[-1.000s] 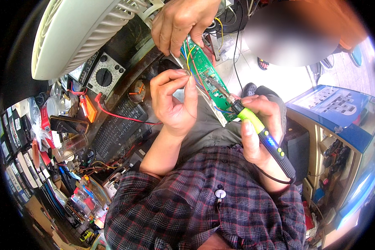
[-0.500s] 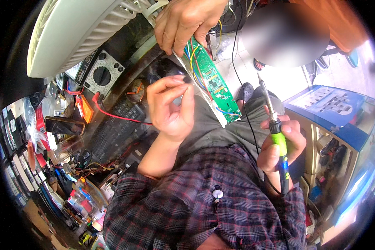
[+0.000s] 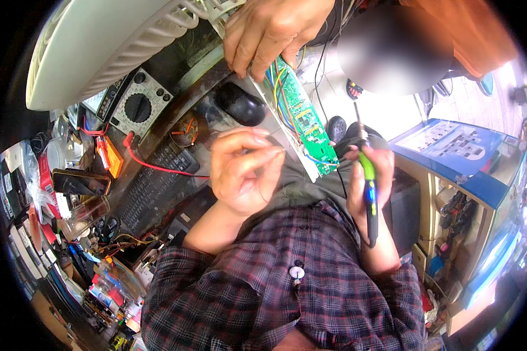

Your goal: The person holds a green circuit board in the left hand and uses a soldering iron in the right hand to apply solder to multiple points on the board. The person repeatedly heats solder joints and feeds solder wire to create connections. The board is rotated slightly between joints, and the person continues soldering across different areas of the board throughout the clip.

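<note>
A soldering iron (image 3: 369,181) with a green and black grip is in my right hand (image 3: 376,172), its metal tip pointing up and away from me. My left hand (image 3: 246,169) is raised with thumb and fingertips pinched together; what lies between them is too small to make out. Just right of it is a long green circuit board (image 3: 310,126) in a white strip-like housing, with red, yellow, blue and white wires along it. Another person's hand (image 3: 275,32) grips its far end. Neither of my hands touches the board.
At left are a multimeter (image 3: 139,106) with a red lead, a keyboard (image 3: 155,190), a black mouse (image 3: 240,104), a phone (image 3: 82,182) and crowded clutter. A white fan (image 3: 99,52) looms at upper left. A blue-topped cabinet (image 3: 451,155) stands at right.
My right hand has brought the soldering iron leftward, closer to the board. My left hand has dropped slightly, still pinched. The other person's hand keeps hold of the board.
</note>
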`<state>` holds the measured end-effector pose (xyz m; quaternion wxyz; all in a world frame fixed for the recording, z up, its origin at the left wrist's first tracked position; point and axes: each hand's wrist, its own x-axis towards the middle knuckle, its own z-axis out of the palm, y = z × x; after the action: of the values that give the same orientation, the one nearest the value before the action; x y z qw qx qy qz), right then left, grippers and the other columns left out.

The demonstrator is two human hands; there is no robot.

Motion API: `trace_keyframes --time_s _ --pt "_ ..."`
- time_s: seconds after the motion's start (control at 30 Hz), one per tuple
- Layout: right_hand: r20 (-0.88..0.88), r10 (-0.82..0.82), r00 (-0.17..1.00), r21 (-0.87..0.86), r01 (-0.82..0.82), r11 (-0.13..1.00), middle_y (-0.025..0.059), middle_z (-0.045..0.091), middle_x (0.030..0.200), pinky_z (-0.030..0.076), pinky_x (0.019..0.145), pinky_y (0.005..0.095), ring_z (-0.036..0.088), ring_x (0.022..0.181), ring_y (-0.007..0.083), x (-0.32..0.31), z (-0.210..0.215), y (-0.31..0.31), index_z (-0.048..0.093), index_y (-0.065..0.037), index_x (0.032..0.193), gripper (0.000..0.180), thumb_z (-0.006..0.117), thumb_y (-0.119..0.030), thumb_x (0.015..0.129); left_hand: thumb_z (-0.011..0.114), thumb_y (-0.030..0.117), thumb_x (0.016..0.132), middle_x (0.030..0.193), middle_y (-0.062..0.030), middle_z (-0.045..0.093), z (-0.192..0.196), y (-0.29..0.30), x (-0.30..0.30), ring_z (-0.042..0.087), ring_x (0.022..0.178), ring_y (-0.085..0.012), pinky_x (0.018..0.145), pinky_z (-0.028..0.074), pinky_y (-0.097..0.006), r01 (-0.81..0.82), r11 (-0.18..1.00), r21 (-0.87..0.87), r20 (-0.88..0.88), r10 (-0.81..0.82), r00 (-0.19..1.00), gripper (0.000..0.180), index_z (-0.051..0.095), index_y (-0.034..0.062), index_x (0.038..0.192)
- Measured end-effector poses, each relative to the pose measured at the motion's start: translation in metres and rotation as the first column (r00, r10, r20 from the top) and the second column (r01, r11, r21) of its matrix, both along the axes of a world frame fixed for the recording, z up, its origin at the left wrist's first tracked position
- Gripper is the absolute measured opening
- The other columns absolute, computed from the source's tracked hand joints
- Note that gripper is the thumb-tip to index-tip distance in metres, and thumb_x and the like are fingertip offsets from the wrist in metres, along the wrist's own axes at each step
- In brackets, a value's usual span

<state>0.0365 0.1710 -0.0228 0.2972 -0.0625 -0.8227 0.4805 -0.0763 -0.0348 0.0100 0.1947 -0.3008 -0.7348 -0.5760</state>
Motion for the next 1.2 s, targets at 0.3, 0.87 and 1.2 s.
trace_keyframes --time_s 0.3,0.87,1.2 --pt "-0.084 0.311 0.947 0.039 -0.309 0.95 0.008 0.061 0.093 0.059 0.087 0.049 0.066 0.088 0.027 -0.017 0.051 -0.016 0.074 -0.015 0.105 0.042 0.09 -0.005 0.068 0.086 0.002 0.082 0.101 -0.0089 0.063 0.033 0.004 0.011 0.068 0.09 -0.0255 0.077 0.057 -0.035 0.419 0.907 0.051 0.21 -0.42 0.883 0.024 0.07 0.0067 0.099" --pt "-0.236 0.167 0.957 -0.444 -0.259 0.858 0.0181 0.063 0.105 0.053 0.098 0.0544 0.067 0.094 0.0294 -0.024 0.023 -0.02 0.052 0.002 0.133 0.045 0.068 -0.021 0.098 0.069 -0.004 0.093 0.111 -0.0138 0.054 0.012 0.008 -0.014 0.065 0.105 -0.0299 0.088 0.059 -0.037 -0.051 0.997 -0.058 0.004 0.051 0.999 0.014 0.061 0.0007 0.103" --pt "-0.265 0.268 0.926 -0.384 -0.356 0.852 0.0186 0.066 0.099 0.049 0.105 0.0623 0.069 0.095 0.0332 -0.022 0.02 -0.022 0.058 0.002 0.122 0.038 0.073 -0.018 0.093 0.067 -0.007 0.095 0.114 -0.0135 0.057 -0.001 0.016 -0.019 0.065 0.109 -0.029 0.096 0.055 -0.038 -0.107 0.991 -0.085 0.017 0.109 0.994 0.016 0.062 -0.0002 0.108"
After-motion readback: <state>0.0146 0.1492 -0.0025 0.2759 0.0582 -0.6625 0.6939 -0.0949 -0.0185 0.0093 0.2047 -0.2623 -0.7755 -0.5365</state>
